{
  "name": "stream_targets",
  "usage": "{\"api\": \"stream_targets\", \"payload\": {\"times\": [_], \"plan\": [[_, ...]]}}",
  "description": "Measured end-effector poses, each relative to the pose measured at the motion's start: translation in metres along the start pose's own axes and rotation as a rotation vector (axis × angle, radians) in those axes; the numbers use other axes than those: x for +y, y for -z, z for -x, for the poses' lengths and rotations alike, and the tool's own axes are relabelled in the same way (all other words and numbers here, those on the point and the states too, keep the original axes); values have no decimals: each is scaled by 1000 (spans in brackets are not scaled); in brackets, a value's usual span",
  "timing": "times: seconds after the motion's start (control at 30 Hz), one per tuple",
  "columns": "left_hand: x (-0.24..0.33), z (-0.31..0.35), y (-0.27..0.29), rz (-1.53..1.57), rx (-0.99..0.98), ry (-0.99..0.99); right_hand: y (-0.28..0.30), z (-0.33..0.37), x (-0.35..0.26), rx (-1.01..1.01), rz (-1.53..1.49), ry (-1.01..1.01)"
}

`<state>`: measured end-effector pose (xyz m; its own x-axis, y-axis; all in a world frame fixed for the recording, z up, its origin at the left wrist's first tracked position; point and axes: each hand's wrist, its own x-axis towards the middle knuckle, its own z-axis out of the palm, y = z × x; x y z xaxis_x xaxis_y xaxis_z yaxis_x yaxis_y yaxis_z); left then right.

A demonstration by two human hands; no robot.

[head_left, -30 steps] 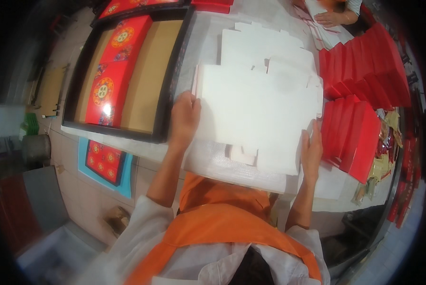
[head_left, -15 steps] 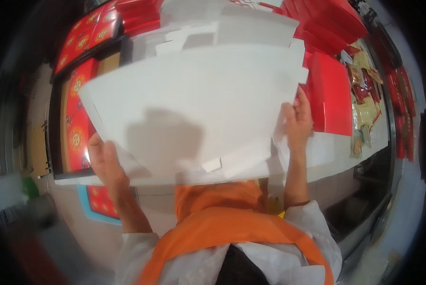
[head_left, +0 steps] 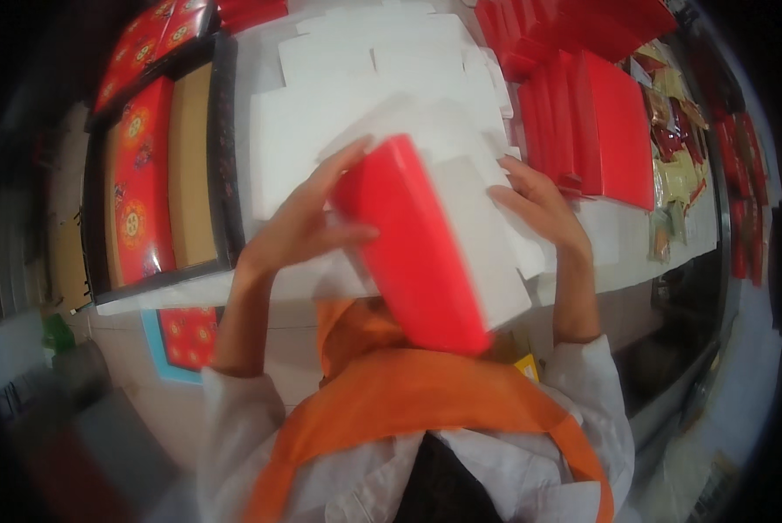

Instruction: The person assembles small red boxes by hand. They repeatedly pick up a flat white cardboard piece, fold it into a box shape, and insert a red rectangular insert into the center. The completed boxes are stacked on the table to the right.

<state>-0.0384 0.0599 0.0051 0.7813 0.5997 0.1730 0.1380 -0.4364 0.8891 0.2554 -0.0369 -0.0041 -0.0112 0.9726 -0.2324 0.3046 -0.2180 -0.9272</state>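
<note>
At ten o'clock, a black-rimmed tray holds a patterned red box on its tan bottom. Mid-view, slanting from eleven to five, is the carton: bright red outside (a little blurred), with a smooth white panel. The left hand grips it between thumb and fingers; the right hand, fingers parted, is at the panel, contact unclear. White sheets lie at twelve.

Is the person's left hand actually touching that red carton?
Touching. The head view shows it: the left hand has its thumb over the red carton and fingers along its edge.
</note>
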Motion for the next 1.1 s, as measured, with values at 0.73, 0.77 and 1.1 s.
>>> {"api": "stream_targets", "payload": {"times": [0.73,0.77,1.1], "plan": [[18,8,-52,380,-3,525,-48,1,-22,-314,-60,-81],[18,9,-53,389,14,534,-48,2,-27,-313,-30,-87],[11,9,-59,176,39,511,-54,0,-35,-300,147,-58]]}}
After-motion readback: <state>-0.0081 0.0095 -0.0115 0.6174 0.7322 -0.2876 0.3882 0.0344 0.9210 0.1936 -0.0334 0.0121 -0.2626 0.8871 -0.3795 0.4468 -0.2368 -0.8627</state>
